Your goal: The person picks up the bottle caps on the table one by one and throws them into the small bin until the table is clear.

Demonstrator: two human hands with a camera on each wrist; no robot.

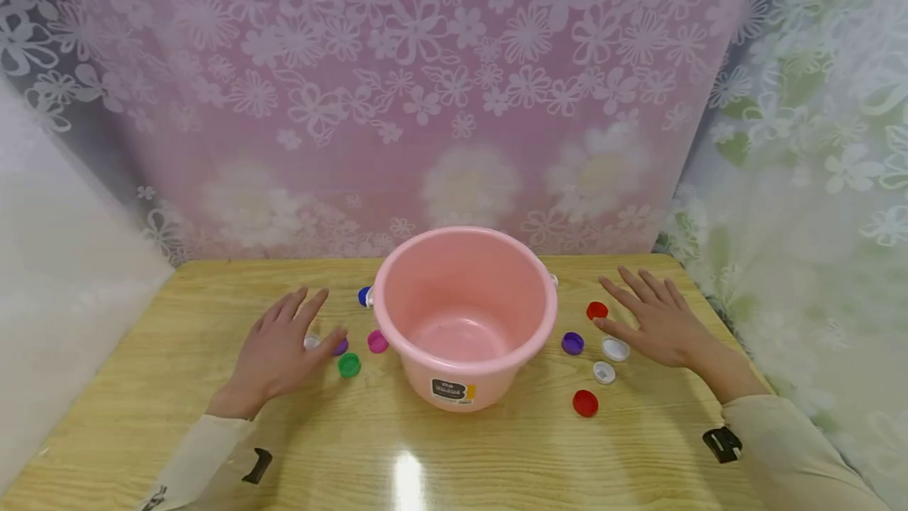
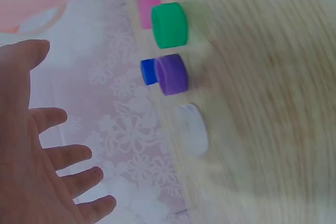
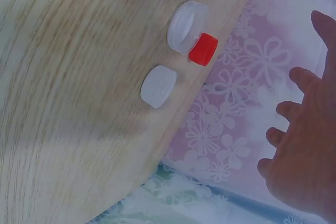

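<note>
A pink bucket (image 1: 461, 278) stands upright on the table, with nothing visible inside it. To its left, my left hand (image 1: 280, 349) is held with fingers spread, gripping nothing. Close by its thumb are a purple cap (image 2: 172, 74), a green cap (image 1: 349, 365) and a whitish cap (image 2: 194, 130). On the other side my right hand (image 1: 656, 326) is spread too and holds nothing. Its thumb passes near a red cap (image 1: 597, 310) and a clear-white cap (image 1: 615, 349). A further white cap (image 3: 158, 86), seen in the right wrist view, is hidden in the head view.
Left of the bucket lie a pink cap (image 1: 377, 341) and a blue cap (image 1: 364, 296). Right of it lie a purple cap (image 1: 572, 343), a small white cap (image 1: 604, 373) and another red cap (image 1: 586, 403). Flowered curtains (image 1: 461, 101) hang behind the wooden table (image 1: 340, 448).
</note>
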